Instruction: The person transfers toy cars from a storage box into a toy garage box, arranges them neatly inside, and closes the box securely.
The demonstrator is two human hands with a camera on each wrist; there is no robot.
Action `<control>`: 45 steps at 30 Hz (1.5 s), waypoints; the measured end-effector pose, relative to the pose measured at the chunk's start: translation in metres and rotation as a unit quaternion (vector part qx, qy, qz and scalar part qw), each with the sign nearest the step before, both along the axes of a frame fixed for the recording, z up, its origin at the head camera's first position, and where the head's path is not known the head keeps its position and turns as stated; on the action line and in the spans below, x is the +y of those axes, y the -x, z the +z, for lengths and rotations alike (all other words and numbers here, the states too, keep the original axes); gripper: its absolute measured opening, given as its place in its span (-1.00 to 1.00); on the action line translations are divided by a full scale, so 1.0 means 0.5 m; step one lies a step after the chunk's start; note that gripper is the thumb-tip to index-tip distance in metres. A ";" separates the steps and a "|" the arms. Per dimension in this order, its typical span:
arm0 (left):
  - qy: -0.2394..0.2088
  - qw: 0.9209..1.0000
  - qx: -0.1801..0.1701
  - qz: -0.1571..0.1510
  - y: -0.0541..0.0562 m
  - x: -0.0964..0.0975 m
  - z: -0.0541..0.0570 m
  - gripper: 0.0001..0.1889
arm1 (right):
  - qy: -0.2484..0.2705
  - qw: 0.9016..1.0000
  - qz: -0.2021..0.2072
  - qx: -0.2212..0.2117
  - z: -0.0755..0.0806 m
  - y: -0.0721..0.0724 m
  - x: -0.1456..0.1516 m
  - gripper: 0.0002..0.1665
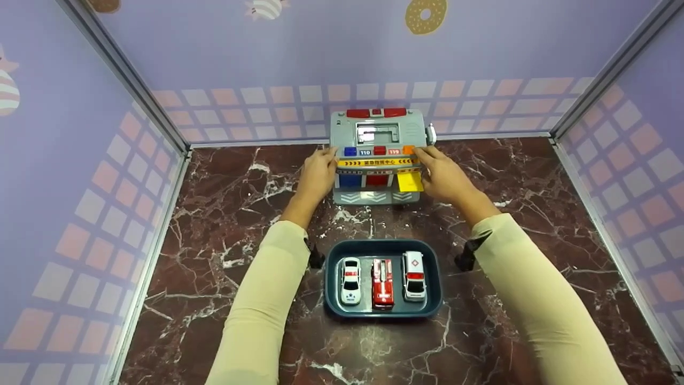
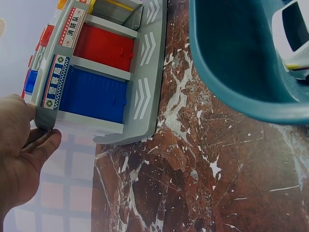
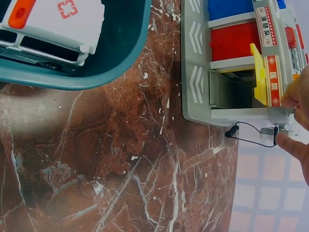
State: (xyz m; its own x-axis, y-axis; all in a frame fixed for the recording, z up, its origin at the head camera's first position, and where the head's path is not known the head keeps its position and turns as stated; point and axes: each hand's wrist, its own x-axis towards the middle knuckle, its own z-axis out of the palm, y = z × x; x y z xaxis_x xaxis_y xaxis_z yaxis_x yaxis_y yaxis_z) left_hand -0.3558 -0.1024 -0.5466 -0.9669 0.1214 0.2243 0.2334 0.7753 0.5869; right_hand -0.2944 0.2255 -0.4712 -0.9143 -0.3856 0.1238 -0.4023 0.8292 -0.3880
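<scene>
- One toy garage (image 1: 378, 155) stands at the worktop's far edge, with three doors: blue, red, and yellow, the yellow raised.
- Left hand (image 1: 316, 174) and right hand (image 1: 441, 174) grip its sides, fingers curled.
- One tray (image 1: 382, 248) nearer the front edge holds three toy cars (image 1: 382, 282).

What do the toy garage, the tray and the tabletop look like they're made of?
Toy garage: likely moulded plastic, matte grey with flat coloured doors and sticker labels. Tray: probably plastic too, smooth teal with rounded rim. Tabletop: marble look, glossy red-brown with white veins; could be printed laminate.
</scene>
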 end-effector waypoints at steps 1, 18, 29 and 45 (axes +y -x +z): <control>-0.002 1.000 -0.004 -0.001 0.006 0.000 -0.005 -0.57 | 0.000 1.000 0.002 0.000 0.000 -0.002 0.001 -0.13; -0.009 1.000 -0.024 -0.006 -0.056 0.017 0.080 -0.59 | -0.003 0.999 0.018 0.039 0.006 -0.086 0.013 -0.18; -0.002 1.000 -0.005 -0.007 -0.064 0.016 0.087 -0.59 | -0.019 0.998 0.052 0.041 -0.008 -0.179 0.024 -0.15; 0.002 1.000 -0.018 0.011 -0.063 0.023 0.089 -0.61 | -0.057 0.991 0.116 0.026 -0.047 -0.280 0.009 -0.25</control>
State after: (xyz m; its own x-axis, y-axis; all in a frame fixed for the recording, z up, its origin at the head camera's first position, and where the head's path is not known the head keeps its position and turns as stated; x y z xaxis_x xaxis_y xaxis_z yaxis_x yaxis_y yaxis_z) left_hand -0.3241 -0.0909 -0.5021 -0.9766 0.1017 0.1897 0.1963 0.7824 0.5910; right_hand -0.1542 0.2299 -0.4949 -0.7934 -0.5984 0.1114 -0.6036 0.7498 -0.2711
